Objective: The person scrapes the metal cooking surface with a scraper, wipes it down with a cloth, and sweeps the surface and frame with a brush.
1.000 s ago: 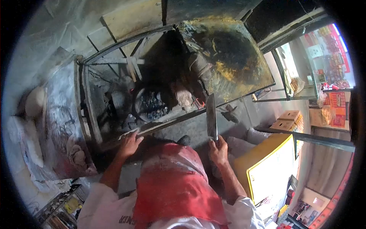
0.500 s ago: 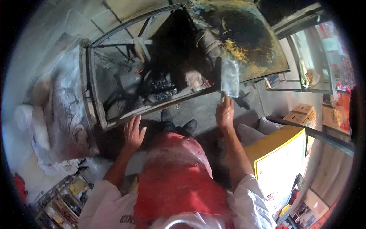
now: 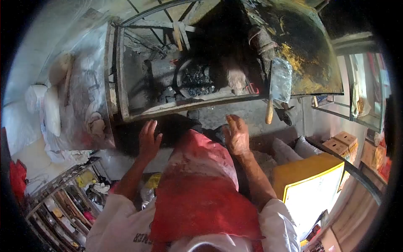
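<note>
Where the stained tabletop (image 3: 317, 63) meets the frame's front rail (image 3: 197, 103), a cleaver (image 3: 280, 80) lies, broad blade to the far side, pale handle (image 3: 269, 111) jutting past the edge toward the person. Probably blade-heavy and stiff; flat faces likely slick if greasy, edge sharp. Best hold: the handle, which looks like wood, well clear of the blade.

Right hand (image 3: 237, 136) near but apart from it, fingers loosely curled, nothing seen in the grasp. Left hand (image 3: 149, 138) spread, bare, just short of the rail.

Tabletop blackened, yellow-brown patches, looks rough. Inside the frame, a round pan (image 3: 179, 80) of dark lumps, coal by the look. Left: a dull, smeared table (image 3: 84, 92) with a crumpled cloth (image 3: 95, 124). Right: a yellow-sided box (image 3: 304, 170), pale sacks (image 3: 283, 152), cartons (image 3: 339, 143) beyond.
</note>
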A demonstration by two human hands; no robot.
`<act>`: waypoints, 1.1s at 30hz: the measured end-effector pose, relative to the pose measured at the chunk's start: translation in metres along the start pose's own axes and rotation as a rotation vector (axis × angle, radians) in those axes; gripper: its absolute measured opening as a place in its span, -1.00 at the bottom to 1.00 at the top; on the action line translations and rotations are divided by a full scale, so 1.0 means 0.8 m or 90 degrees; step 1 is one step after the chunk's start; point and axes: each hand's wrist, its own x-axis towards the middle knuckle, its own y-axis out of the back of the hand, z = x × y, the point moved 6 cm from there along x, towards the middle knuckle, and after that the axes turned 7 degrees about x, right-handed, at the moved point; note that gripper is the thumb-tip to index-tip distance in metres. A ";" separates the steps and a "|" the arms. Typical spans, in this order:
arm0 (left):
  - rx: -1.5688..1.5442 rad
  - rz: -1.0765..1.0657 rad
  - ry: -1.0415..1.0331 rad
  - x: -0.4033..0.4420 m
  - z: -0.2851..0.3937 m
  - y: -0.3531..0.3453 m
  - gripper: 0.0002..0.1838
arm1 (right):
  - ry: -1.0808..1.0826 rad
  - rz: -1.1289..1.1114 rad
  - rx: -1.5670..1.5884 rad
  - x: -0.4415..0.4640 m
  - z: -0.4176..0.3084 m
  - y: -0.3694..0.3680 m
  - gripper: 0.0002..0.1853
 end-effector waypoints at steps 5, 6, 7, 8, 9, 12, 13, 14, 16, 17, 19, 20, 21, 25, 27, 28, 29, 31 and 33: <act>-0.051 -0.011 -0.015 0.059 -0.028 0.011 -0.44 | 0.041 0.076 -0.029 0.056 -0.025 -0.008 -0.56; -0.062 -0.025 -0.022 0.081 -0.027 0.014 -0.46 | 0.011 0.097 -0.041 0.073 -0.020 -0.008 -0.58; -0.066 -0.033 -0.027 0.101 -0.027 0.016 -0.46 | -0.007 0.116 -0.050 0.089 -0.013 -0.007 -0.59; -0.101 -0.032 -0.040 0.120 -0.026 0.021 -0.49 | -0.034 0.133 -0.064 0.104 -0.004 -0.009 -0.59; -0.133 -0.029 -0.053 0.139 -0.029 0.024 -0.51 | -0.059 0.152 -0.076 0.120 0.004 -0.010 -0.58; -0.226 -0.080 -0.080 0.204 -0.041 0.020 -0.52 | -0.139 0.207 -0.105 0.154 0.032 -0.020 -0.63; -0.248 -0.127 -0.057 0.225 -0.044 0.013 -0.52 | -0.199 0.230 -0.121 0.162 0.038 -0.021 -0.65; -0.277 -0.151 -0.028 0.244 -0.050 -0.002 -0.54 | -0.151 0.279 -0.151 0.170 0.029 -0.018 -0.68; -0.335 -0.258 -0.006 0.284 -0.068 -0.047 -0.54 | -0.201 0.269 -0.137 0.170 0.034 -0.025 -0.69; -0.347 -0.328 0.019 0.302 -0.075 -0.070 -0.54 | -0.240 0.249 -0.128 0.169 0.039 -0.028 -0.69; -0.333 -0.371 0.010 0.344 -0.067 -0.090 -0.52 | -0.229 0.288 -0.119 0.172 0.039 -0.023 -0.69; -0.324 -0.418 0.045 0.362 -0.063 -0.106 -0.54 | -0.221 0.288 -0.125 0.173 0.037 -0.023 -0.67; -0.317 -0.464 0.078 0.383 -0.063 -0.125 -0.55 | -0.213 0.288 -0.134 0.174 0.038 -0.023 -0.65; -0.387 -0.565 0.109 0.480 -0.046 -0.218 -0.65 | -0.218 0.274 -0.150 0.179 0.042 -0.020 -0.58; -0.466 -0.641 0.264 0.525 -0.044 -0.273 -0.72 | -0.230 0.266 -0.134 0.178 0.049 -0.024 -0.56; -0.508 -0.595 0.255 0.552 -0.033 -0.294 -0.69 | -0.244 0.246 -0.144 0.178 0.051 -0.026 -0.55; -0.495 -0.593 0.297 0.580 -0.010 -0.297 -0.62 | -0.258 0.225 -0.155 0.179 0.054 -0.027 -0.54; -0.539 -0.570 0.334 0.628 0.015 -0.331 -0.49 | -0.283 0.205 -0.165 0.174 0.061 -0.032 -0.51; -0.595 -0.567 0.393 0.660 0.017 -0.391 -0.55 | -0.292 0.180 -0.172 0.176 0.063 -0.034 -0.50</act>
